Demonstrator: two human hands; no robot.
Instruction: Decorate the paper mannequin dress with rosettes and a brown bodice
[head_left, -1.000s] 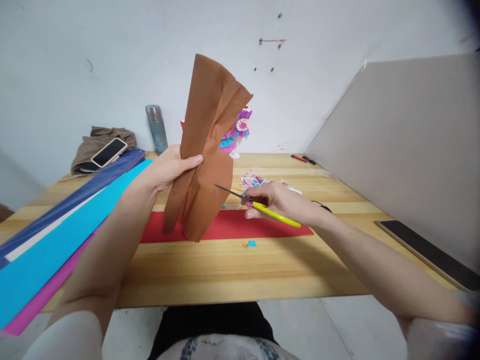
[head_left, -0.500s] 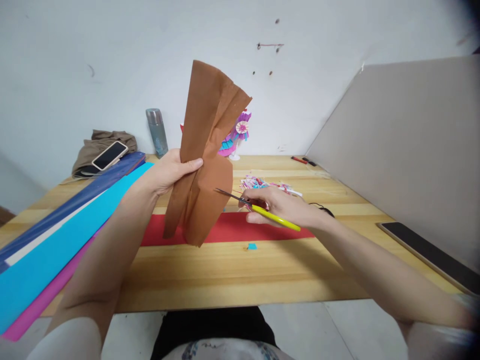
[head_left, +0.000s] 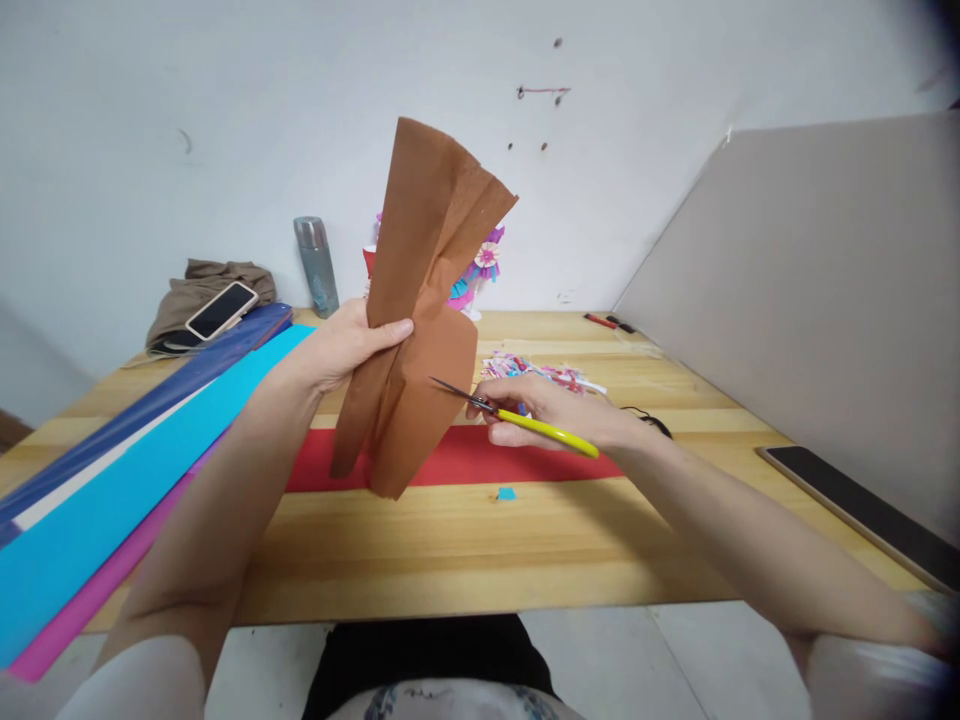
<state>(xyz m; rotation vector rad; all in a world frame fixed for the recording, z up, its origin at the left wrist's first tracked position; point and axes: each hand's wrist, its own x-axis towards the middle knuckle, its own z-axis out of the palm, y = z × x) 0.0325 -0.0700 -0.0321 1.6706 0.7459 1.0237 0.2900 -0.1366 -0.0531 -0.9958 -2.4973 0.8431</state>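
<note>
Brown crepe paper (head_left: 435, 370), gathered at its middle and fanned out above and below, is pinched in my left hand (head_left: 360, 345), thumb in front. My right hand (head_left: 529, 405) is closed round yellow-handled scissors (head_left: 544, 430). Their dark blades point left and lie in front of the paper's lower right part; whether they touch it, I cannot tell. Beneath the hands a red paper strip (head_left: 525, 462) lies across the wooden table (head_left: 465, 560). A small blue scrap (head_left: 506, 494) is just in front of the strip.
Colourful shreds (head_left: 517, 366) lie behind my right hand. A bottle (head_left: 316, 268), a phone (head_left: 221, 310) on brown cloth (head_left: 180, 312), and blue (head_left: 165, 430) and pink paper (head_left: 120, 575) are at left. A dark tablet-like device (head_left: 862, 510) and red-black pens (head_left: 608, 322) are at right.
The brown paper has shifted slightly right with my left hand and turned a little. The scissors have moved slightly left with my right hand, their tips now overlapping more of the paper.
</note>
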